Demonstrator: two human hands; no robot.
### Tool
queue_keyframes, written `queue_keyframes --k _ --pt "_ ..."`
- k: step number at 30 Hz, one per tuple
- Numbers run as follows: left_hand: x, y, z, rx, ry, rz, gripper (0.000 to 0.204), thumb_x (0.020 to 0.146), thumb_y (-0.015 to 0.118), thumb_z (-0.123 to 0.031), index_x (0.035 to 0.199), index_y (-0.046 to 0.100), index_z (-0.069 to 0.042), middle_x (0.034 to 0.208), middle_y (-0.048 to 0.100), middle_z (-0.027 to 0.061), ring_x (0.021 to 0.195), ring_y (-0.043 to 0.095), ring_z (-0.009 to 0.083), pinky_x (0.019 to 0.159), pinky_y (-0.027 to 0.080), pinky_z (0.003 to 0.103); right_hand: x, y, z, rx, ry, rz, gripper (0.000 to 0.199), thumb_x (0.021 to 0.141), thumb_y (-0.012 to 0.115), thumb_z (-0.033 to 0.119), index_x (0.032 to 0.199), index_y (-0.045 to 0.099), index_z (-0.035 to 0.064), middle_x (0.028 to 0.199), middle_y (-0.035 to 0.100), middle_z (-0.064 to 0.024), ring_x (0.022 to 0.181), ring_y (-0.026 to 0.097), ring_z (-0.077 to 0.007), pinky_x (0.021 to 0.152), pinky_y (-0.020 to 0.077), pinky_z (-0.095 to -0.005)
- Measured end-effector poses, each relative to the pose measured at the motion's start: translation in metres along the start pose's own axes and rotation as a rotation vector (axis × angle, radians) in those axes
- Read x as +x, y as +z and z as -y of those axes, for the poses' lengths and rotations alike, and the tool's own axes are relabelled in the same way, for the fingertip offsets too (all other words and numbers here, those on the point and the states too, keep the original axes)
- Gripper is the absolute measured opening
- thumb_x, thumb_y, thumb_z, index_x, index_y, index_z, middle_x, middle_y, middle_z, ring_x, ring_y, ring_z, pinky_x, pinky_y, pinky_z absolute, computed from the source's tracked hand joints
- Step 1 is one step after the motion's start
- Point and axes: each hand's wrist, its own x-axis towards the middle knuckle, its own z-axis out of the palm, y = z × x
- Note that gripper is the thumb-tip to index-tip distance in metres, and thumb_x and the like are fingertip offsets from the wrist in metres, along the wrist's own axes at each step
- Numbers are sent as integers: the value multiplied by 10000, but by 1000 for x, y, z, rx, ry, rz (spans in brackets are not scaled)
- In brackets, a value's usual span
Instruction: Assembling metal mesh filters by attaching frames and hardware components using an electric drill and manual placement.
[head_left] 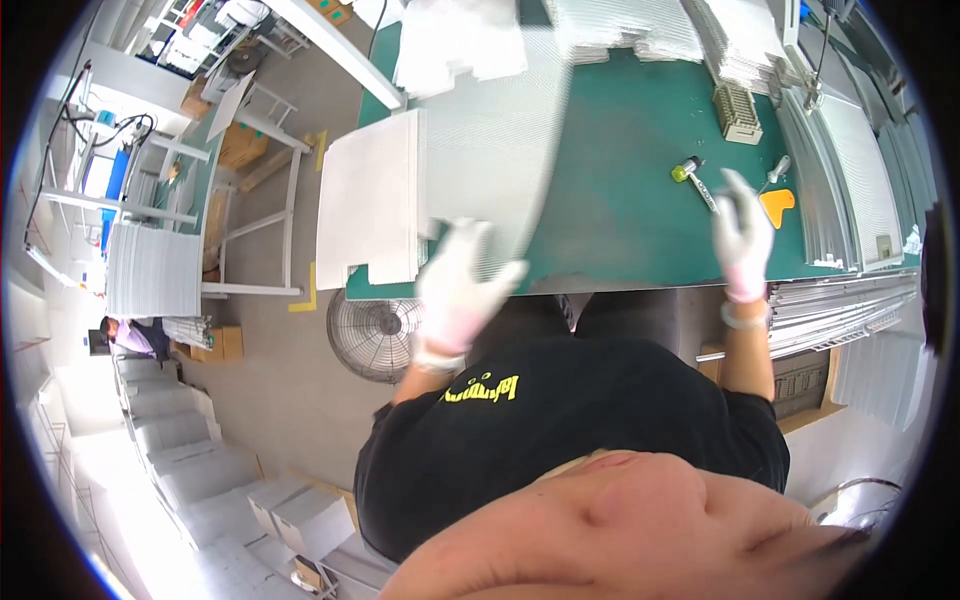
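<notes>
My left hand [462,285], in a white glove, is at the near edge of the green-topped table [630,180]. Its thumb and fingers are apart, and they overlap the near end of a pale, finely perforated sheet [495,140]; whether they touch it I cannot tell. The sheet's right edge is blurred. Also gloved, my right hand [743,245] hovers over the table's right part with its fingers apart and holds nothing. Just left of its fingers lies a small mallet [688,168] with a yellow-green head. Beyond them are a screwdriver [777,170] and an orange-yellow scraper [777,207].
A stack of white panels [370,195] lies left of the sheet. More pale sheets [630,25] are piled along the far side. A beige slotted box [738,112] stands behind the tools, and upright panels [835,180] line the right. A round fan [378,335] is on the floor.
</notes>
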Motion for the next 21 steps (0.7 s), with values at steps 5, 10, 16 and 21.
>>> queue_keyframes --k 5,10,16,21 --pt "33 52 -41 -7 220 684 713 904 551 -585 1327 544 -11 1244 618 238 1114 621 387 951 500 437 7 128 -15 -212 -351 554 498 854 609 230 1333 573 96 1410 518 -181 1354 417 -410 1145 296 -514" --pt "166 49 46 124 413 213 524 918 519 -528 1033 677 -42 980 689 183 948 660 352 835 525 444 10 147 -21 -353 -409 623 526 813 556 179 1336 580 133 1467 468 -160 1390 383 -368 1173 222 -520" --pt "346 56 162 594 -129 -186 629 864 578 -481 1348 545 -81 1236 621 205 1168 574 390 926 507 461 12 150 -13 -337 -392 559 524 766 555 154 1286 610 116 1435 501 -163 1368 410 -374 1169 246 -520" --pt "399 72 199 412 -339 224 619 833 618 -534 1266 646 -92 1300 618 203 1199 595 378 999 483 471 13 149 -13 -320 -375 556 513 755 564 149 1263 622 114 1417 516 -158 1360 417 -374 1164 259 -520"
